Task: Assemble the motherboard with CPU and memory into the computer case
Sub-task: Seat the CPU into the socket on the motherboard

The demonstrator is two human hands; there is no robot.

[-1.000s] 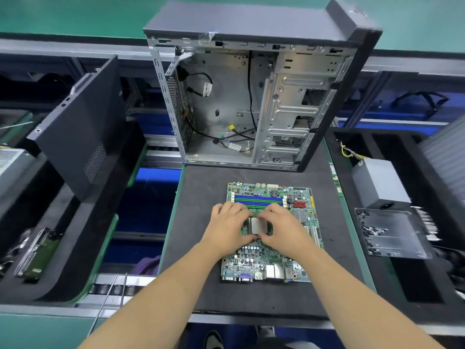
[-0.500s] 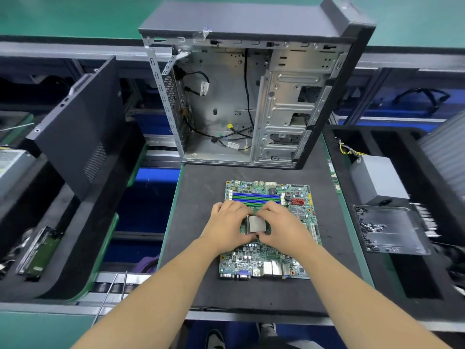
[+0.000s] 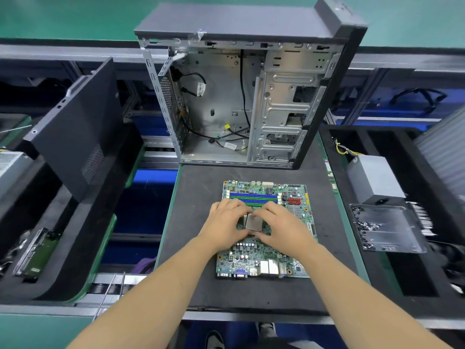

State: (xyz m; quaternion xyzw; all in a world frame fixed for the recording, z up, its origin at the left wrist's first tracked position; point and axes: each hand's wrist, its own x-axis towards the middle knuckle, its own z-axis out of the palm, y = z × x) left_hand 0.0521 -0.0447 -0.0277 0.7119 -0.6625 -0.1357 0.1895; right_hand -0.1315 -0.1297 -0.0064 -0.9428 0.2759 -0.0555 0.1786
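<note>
A green motherboard point(image 3: 264, 258) lies flat on the black mat point(image 3: 196, 222) in front of me. Its blue and green memory slots point(image 3: 253, 197) run along the far side. A silver square CPU point(image 3: 253, 222) sits slightly tilted over the socket at the board's middle. My left hand point(image 3: 224, 226) pinches the CPU's left edge with curled fingers. My right hand point(image 3: 284, 225) pinches it from the right, index finger along the top and thumb below. The open computer case point(image 3: 216, 102) stands upright behind the mat, with loose cables inside.
A black side panel point(image 3: 75, 127) leans in the left foam bin, with a hard drive point(image 3: 32, 253) below it. On the right sit a grey power supply point(image 3: 375, 177) and a metal tray with screws point(image 3: 387, 227). Narrow green strips point(image 3: 329, 177) lie at the mat's right edge.
Both hands stay on the CPU at the board's middle. The CPU now looks a little more tilted between the fingers. The view has shifted slightly.
</note>
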